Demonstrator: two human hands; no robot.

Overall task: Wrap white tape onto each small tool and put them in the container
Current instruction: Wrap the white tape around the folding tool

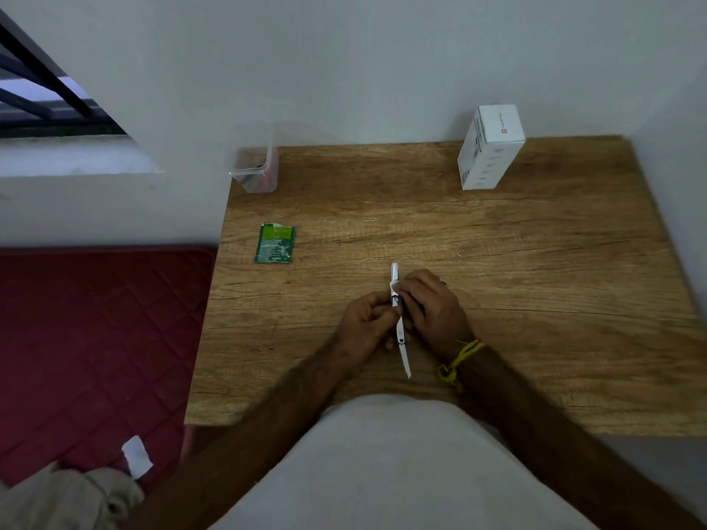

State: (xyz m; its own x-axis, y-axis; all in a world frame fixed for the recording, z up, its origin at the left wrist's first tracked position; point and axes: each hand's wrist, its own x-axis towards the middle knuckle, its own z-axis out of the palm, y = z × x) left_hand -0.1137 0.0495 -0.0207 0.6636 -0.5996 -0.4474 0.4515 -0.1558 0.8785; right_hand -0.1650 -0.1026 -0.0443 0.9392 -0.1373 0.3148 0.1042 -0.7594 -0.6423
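Both hands meet over the middle of the wooden table (pixel 497 262). My left hand (pixel 365 323) grips a small slim tool (pixel 394 275) covered in white tape, its tip pointing away from me. My right hand (pixel 432 304) pinches white tape against the tool's upper part. A strip of white tape (pixel 404 359) hangs from the hands toward me. The clear plastic container (pixel 255 171) stands at the table's far left corner, with dark and red items inside.
A green packet (pixel 274 243) lies flat on the table's left side. A white box (pixel 490 147) stands at the back right against the wall. A red mattress (pixel 95 338) lies left of the table, with a window above it.
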